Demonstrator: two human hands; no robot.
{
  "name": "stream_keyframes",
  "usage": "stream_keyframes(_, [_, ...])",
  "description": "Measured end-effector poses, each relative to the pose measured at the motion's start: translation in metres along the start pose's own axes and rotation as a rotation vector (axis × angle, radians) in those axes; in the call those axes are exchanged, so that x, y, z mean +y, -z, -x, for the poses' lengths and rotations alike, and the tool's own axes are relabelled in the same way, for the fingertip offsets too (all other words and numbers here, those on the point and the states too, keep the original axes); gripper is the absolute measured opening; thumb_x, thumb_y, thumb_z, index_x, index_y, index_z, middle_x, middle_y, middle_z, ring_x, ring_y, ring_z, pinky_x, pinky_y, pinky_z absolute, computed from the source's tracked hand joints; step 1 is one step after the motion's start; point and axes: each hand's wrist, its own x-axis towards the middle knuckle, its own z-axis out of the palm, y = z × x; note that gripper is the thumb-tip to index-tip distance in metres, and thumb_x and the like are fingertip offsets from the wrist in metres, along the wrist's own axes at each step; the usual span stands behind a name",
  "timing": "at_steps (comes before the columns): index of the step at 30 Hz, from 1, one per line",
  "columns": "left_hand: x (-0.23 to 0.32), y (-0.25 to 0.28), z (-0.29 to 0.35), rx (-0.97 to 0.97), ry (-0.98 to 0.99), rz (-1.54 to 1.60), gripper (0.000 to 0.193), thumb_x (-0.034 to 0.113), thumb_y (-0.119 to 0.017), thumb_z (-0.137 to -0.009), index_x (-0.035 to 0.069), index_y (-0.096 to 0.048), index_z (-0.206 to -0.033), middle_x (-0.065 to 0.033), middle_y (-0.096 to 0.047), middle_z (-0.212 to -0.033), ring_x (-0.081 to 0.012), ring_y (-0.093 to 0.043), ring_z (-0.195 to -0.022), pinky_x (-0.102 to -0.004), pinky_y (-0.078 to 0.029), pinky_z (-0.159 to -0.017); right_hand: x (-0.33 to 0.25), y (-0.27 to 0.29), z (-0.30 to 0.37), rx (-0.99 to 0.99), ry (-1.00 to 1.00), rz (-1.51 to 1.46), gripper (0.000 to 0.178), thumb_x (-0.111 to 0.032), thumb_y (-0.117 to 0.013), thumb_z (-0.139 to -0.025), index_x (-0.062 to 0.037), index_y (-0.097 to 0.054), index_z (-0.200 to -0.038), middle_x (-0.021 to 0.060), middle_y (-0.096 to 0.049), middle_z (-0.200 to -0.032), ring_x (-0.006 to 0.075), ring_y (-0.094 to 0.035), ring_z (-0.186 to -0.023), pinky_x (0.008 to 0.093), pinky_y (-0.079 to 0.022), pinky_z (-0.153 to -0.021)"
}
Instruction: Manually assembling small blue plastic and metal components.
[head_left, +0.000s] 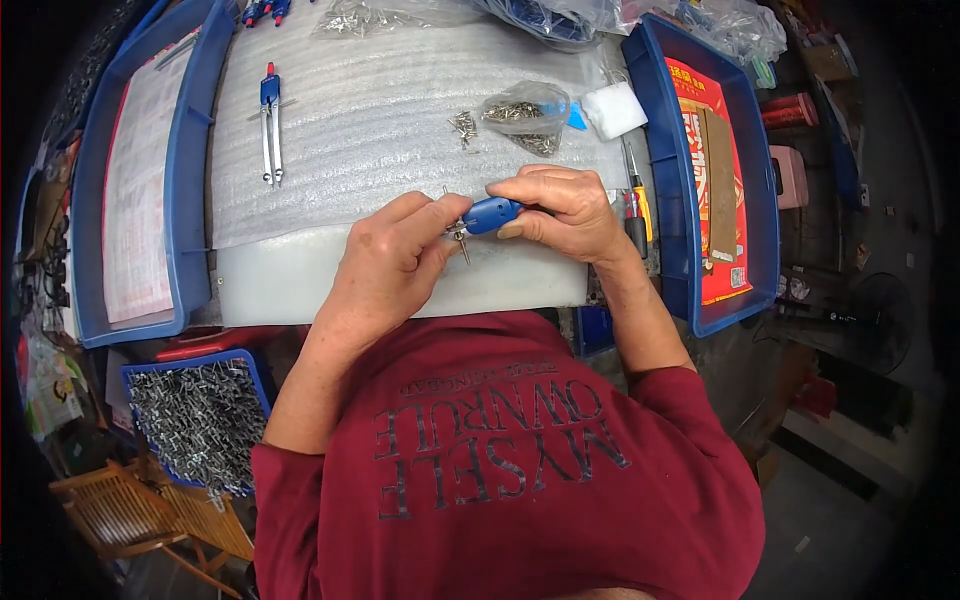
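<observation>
Both hands meet over the near edge of the worktable, around a blue piece with metal parts that looks like a drawing compass head (pixel 491 214). My right hand (pixel 568 212) pinches its blue body between thumb and fingers. The fingers of my left hand (pixel 395 250) are closed on the metal end, where a thin rod crosses it; the fingers partly hide this end. Farther left lies a drawing compass (pixel 270 125) with a blue head, red tip and two silver legs. Beyond my hands are a plastic bag of small metal screws (pixel 528 115) and a loose pile of screws (pixel 464 127).
Blue trays flank the table: the left tray (pixel 188 180) holds papers, the right tray (pixel 690 230) a red package and cardboard. Screwdrivers (pixel 637 200) lie beside a white block (pixel 614 109). A blue-rimmed basket (pixel 262 385) of metal parts stands low at left, near a wooden chair (pixel 115 508).
</observation>
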Motion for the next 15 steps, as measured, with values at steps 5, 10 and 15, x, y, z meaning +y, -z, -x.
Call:
stream_keyframes(5, [0.0006,-0.0005,-0.0004,-0.007,0.003,0.025,0.034,-0.005,-0.063,-0.066,0.004,-0.059,-0.099,-0.0070,-0.051,-0.067,-0.0161,-0.048,-0.055,-0.0267,-0.039,-0.051,0.0010,0.0013,0.0016,-0.007,-0.004,-0.011,0.034,-0.016,-0.071,-0.065,0.0025,-0.063,-0.092,0.0100,-0.058,-0.066,0.0211,-0.056,-0.060,0.0292,-0.043,-0.054])
stream_keyframes(10, [0.0010,-0.0018,0.0003,0.008,0.012,0.005,0.034,-0.005,-0.064,-0.066,0.004,-0.059,-0.099,-0.0068,-0.050,-0.067,-0.0161,-0.048,-0.056,-0.0269,-0.039,-0.051,-0.0002,-0.0010,0.0028,0.018,-0.003,0.017,0.035,-0.016,-0.072,-0.064,0.0024,-0.063,-0.092,0.0102,-0.059,-0.068,0.0215,-0.057,-0.062,0.0292,-0.043,-0.056])
stream_keyframes(15, [0.0001,0.0002,0.0004,-0.027,0.017,0.036,0.034,-0.005,-0.063,-0.066,0.004,-0.059,-0.098,-0.0073,-0.051,-0.067,-0.0168,-0.049,-0.057,-0.0269,-0.039,-0.052,0.0012,0.0003,0.0031,0.000,-0.002,-0.018,0.034,-0.017,-0.072,-0.064,0.0022,-0.063,-0.091,0.0105,-0.061,-0.070,0.0213,-0.057,-0.062,0.0294,-0.044,-0.056])
